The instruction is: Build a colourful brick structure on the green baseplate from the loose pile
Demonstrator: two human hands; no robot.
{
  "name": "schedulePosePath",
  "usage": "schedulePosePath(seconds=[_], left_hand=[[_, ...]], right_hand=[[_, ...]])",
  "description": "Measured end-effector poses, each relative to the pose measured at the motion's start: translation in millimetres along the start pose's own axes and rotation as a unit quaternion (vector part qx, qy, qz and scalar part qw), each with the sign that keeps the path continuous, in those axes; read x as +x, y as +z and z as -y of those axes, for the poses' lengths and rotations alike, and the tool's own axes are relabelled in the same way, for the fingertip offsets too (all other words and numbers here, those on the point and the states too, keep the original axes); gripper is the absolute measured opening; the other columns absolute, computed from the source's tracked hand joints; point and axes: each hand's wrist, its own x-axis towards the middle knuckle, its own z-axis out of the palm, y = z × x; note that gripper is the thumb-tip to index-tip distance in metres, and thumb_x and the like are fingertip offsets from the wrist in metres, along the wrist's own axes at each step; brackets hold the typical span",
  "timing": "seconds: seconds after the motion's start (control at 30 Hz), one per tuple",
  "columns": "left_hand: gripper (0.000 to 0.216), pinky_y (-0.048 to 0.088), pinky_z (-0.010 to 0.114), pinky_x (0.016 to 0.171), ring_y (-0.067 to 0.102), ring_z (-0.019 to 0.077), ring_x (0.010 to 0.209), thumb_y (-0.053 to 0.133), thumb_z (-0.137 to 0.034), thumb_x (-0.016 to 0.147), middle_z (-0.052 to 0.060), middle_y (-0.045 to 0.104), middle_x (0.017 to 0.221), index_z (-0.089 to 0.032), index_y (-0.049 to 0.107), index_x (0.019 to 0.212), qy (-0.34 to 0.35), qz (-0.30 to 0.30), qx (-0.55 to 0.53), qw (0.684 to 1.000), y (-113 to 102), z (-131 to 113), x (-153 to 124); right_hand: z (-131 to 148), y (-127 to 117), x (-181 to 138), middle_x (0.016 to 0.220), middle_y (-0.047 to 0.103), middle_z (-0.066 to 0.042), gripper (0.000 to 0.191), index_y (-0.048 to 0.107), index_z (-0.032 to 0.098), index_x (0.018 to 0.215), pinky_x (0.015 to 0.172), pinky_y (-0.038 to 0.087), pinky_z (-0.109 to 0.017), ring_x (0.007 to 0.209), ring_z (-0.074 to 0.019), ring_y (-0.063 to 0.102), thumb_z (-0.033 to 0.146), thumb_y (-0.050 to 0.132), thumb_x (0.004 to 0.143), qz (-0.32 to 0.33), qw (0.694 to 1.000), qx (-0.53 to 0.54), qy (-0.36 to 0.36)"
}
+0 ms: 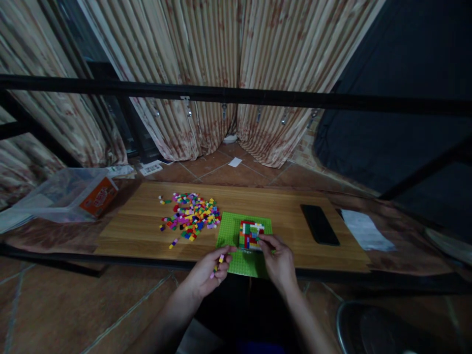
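Observation:
On the wooden board lies a green baseplate (232, 228), and a low square structure of toy bricks (248, 235) in red, white, green and other colours stands on it. My right hand (279, 260) reaches in from the right, thumb and fingers pinched at the structure's right edge; whether a brick is between the fingertips is hidden. Curled beside the plate's near left corner, my left hand (211, 270) holds several small toy bricks (221, 258), yellow and pink among them. A loose pile of toy bricks (193, 215) in many colours spreads left of the plate.
A black phone (319, 224) lies on the board's right part, with a white sheet (367, 230) beyond it. At the left stands a clear plastic bin (66, 196) with an orange box (99, 196). A black metal bar (236, 95) crosses before the curtains (199, 49).

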Motion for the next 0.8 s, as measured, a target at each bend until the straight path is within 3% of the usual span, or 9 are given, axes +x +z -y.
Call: schedulePosePath(seconds=[0.13,0.4,0.8], left_hand=[[0.010,0.017,0.009,0.033,0.033,-0.0008,0.040,0.051,-0.016,0.090,-0.004,0.041,0.062,-0.009,0.058,0.090,0.020,-0.010,-0.043,0.999,-4.3,-9.1,-1.9],[0.023,0.021,0.008,0.031,0.037,-0.0003,0.039,0.041,-0.019,0.095,-0.003,0.043,0.061,-0.008,0.058,0.083,0.049,-0.062,-0.080,0.994,-11.1,-26.1,4.9],[0.027,0.020,0.009,0.030,0.036,-0.0004,0.038,0.043,-0.022,0.095,-0.002,0.045,0.061,-0.007,0.059,0.079,0.029,-0.072,-0.055,0.995,-15.0,-25.2,12.1]], right_hand=[[-12.8,-1.1,4.0,0.096,0.070,-0.007,0.024,0.072,0.023,0.093,0.085,0.048,-0.039,0.092,-0.0240,0.063,0.039,0.057,0.084,-0.008,1.000,-0.016,0.001],[-25.3,-12.1,13.5,0.086,0.068,-0.008,0.027,0.071,0.019,0.090,0.072,0.048,-0.035,0.075,-0.0217,0.063,0.039,0.056,0.082,-0.068,0.994,-0.077,0.036],[-31.8,11.8,23.8,0.088,0.069,-0.010,0.029,0.070,0.016,0.092,0.075,0.049,-0.036,0.078,-0.0227,0.064,0.039,0.056,0.082,-0.081,0.993,-0.083,0.037]])
